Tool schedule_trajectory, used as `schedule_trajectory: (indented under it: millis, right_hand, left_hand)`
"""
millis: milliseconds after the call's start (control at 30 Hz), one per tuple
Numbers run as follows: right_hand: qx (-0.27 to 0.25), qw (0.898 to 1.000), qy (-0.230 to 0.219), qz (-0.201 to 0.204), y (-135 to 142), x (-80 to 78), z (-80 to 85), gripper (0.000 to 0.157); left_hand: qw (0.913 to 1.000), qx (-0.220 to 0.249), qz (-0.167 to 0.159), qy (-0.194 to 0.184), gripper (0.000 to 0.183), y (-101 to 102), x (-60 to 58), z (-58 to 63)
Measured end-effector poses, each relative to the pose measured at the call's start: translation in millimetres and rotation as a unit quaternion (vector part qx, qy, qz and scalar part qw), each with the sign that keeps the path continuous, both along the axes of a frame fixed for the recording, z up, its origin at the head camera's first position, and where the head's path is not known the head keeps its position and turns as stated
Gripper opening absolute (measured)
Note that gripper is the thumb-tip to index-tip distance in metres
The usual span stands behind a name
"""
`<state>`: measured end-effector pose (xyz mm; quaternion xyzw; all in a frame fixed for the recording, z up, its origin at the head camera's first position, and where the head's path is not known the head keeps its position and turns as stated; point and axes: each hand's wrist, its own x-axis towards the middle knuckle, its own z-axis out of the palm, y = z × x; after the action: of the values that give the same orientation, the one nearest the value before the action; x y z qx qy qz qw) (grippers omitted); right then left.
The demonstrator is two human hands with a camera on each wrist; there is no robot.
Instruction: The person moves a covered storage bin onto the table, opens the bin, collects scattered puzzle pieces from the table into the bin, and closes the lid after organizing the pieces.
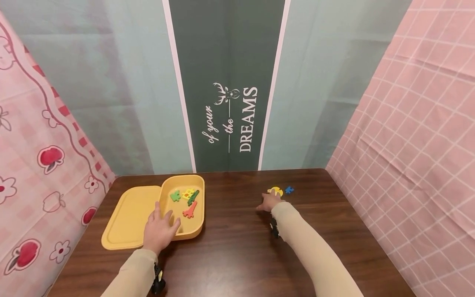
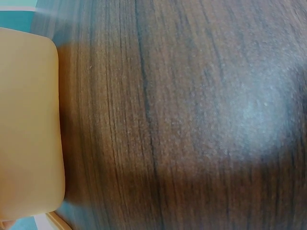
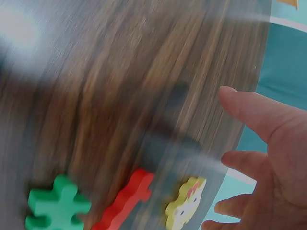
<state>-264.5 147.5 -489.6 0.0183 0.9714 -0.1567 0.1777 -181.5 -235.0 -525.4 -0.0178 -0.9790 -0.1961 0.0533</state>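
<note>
Loose and empty, my left hand point(image 1: 157, 233) spreads its fingers at the lower left of the frame, over the near corner of a yellow box point(image 1: 191, 229); I cannot tell whether it touches the rim. Just left of the box, a flat yellow lid point(image 1: 128, 218) lies on the dark wooden table point(image 1: 237, 222). Inside the box I see a green puzzle piece point(image 1: 175, 196), a coral-red piece point(image 1: 190, 210), a dark green piece point(image 1: 193, 197) and a patterned yellow piece point(image 1: 187, 194). Right of centre, my right hand point(image 1: 272, 202) hangs over a plain yellow piece point(image 1: 277, 189), thumb and fingers apart, grasping nothing I can make out; fingertip contact is hidden. Just right of that lies a blue puzzle piece point(image 1: 289, 189). Low in the right wrist view, a green jigsaw shape point(image 3: 57, 203), a red wavy strip point(image 3: 122, 201) and a yellow face piece point(image 3: 184, 203) also lie on wood. These pieces are small, so a hasty pinch might skid the yellow one into the blue; leaning on the rim could tip the box. Behind, at upper middle, a dark green panel point(image 1: 230, 49) carries sideways white lettering point(image 1: 248, 119): "of your", "the", "DREAMS". No brand is legible.
</note>
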Motion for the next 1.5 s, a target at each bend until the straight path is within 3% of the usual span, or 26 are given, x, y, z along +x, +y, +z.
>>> schedule_trajectory:
  millis: [200, 367, 567, 1000, 1500]
  right_hand:
    - [-0.018, 0.999, 0.0, -0.034, 18, 3.9, -3.1, 0.068]
    - [-0.011, 1.0, 0.001, -0.029, 36, 7.4, -8.8, 0.066]
    - [-0.01, 1.0, -0.008, -0.019, 46, 10.8, 2.5, 0.068]
    - [-0.04, 0.998, -0.013, -0.05, 57, 8.6, -3.3, 0.067]
    - [-0.005, 0.999, 0.006, -0.042, 61, -10.6, -13.3, 0.072]
  left_hand:
    - [0.9999, -0.002, 0.0, 0.01, 0.057, 0, 2.5, -0.4]
    - [0.9999, -0.005, -0.002, 0.014, 0.057, 0, 4.5, 0.3]
    - [0.9998, -0.004, -0.004, 0.018, 0.057, 0, 1.9, 0.8]
    - [0.9999, -0.007, -0.006, 0.012, 0.056, -1, 0.5, 0.9]
    - [0.9999, -0.004, 0.0, 0.011, 0.055, -1, -0.8, -1.0]
